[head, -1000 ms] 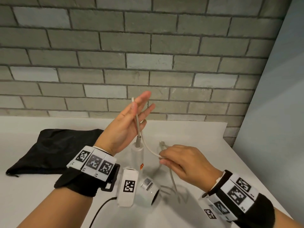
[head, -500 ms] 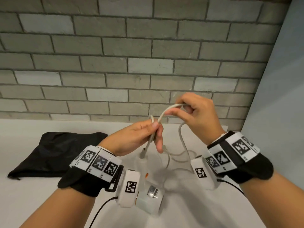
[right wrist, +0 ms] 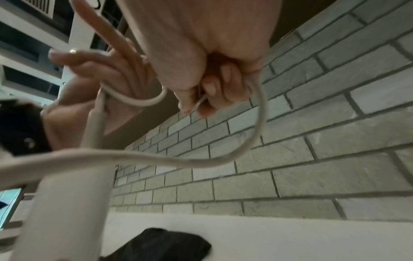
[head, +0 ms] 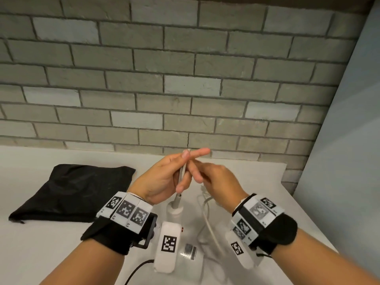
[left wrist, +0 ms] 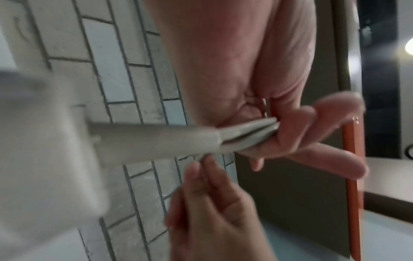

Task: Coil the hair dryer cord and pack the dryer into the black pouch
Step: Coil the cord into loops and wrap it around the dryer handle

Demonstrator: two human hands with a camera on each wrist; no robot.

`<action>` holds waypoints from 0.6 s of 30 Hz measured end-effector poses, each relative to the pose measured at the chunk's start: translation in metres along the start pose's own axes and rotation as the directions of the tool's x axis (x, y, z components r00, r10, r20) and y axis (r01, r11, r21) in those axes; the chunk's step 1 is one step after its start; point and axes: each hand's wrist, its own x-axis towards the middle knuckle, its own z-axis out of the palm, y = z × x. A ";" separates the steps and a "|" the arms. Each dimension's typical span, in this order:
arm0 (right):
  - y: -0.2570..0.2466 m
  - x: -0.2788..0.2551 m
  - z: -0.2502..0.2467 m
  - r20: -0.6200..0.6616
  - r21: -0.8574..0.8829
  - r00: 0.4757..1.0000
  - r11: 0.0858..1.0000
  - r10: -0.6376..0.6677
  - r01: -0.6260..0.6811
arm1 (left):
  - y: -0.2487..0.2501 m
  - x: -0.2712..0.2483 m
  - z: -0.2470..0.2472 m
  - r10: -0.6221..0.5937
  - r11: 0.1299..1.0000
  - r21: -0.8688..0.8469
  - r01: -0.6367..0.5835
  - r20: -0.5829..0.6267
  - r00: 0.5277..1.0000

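The white hair dryer [head: 174,212] hangs handle-up over the table, its barrel [head: 191,254] low between my wrists. My left hand [head: 164,177] holds folded strands of the pale cord [left wrist: 250,130] between thumb and curled fingers just above the grey strain relief [left wrist: 156,139], with the index finger pointing out. My right hand [head: 213,179] sits against the left fingers and pinches the cord [right wrist: 198,102] between thumb and fingertips. A loose loop of cord [right wrist: 257,132] hangs below it. The black pouch [head: 78,190] lies flat on the table to the left.
A grey brick wall [head: 185,89] stands right behind the white table [head: 41,243]. A pale panel [head: 349,161] closes the right side. Slack cord [head: 207,221] trails on the table under my right wrist. A black wrist-camera cable [head: 135,270] runs off the near edge.
My right hand rose from near the table with the cord, arced above the left hand, then came down against the left fingers. The left hand closed its fingers on the added strand.
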 end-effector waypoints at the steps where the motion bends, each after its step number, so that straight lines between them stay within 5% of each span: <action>1: -0.002 -0.003 0.006 0.049 0.021 0.999 1.000 0.005 -0.006 | -0.001 0.000 -0.001 0.001 1.000 -0.018 -0.001 0.000 1.000; 6: -0.010 -0.017 0.021 0.213 0.161 0.977 0.987 -0.026 -0.009 | -0.001 0.001 -0.007 0.082 0.997 0.014 -0.081 -0.098 0.992; 14: 0.006 -0.048 -0.002 0.228 0.498 0.974 0.857 0.017 -0.131 | 0.000 0.003 -0.019 0.178 0.978 0.146 -0.150 -0.200 0.963; 18: 0.004 -0.053 -0.024 -0.018 0.248 0.979 0.948 -0.201 0.199 | -0.003 0.006 -0.019 0.204 0.947 0.292 -0.132 -0.229 0.952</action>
